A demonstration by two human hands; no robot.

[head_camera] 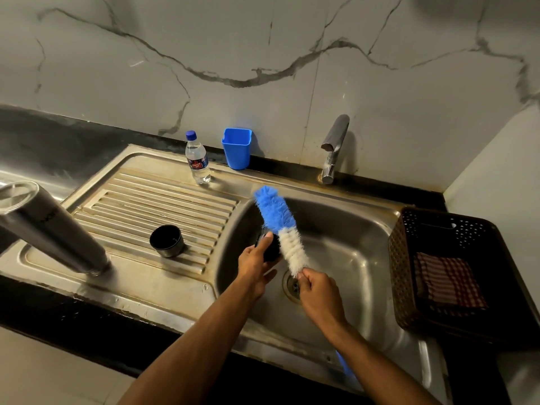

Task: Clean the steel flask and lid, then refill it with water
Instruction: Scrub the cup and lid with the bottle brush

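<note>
Hands meet low in the centre of the frame, over the sink basin (350, 229). The left hand (257, 263) grips a small black part (270, 248), probably the flask's inner lid, though it is too dark and blurred to be sure. The right hand (317, 290) pinches the bottle brush (282, 229) just below its white bristles, and the blue tip points up and away toward the back of the basin. The white bristles lie against the black part, so the lid seems to be mid-scrub.

Left of the hands, on the ribbed drainboard (163, 200), a dark cup-shaped cap (166, 240) sits mouth up. The steel flask (49, 229) stands at the far left edge of the frame, open, apart from everything else. A plastic water bottle (198, 159) and a blue holder (237, 149) sit along the back rim, and the tap (334, 147) is at upper right of the basin with no water running.

Risks from here: the wet lid could slip from the grip and drop toward the drain (293, 285) directly below, and the flicking bristles could spatter. The flask also looks unsteady, so a stray elbow could topple it.
</note>
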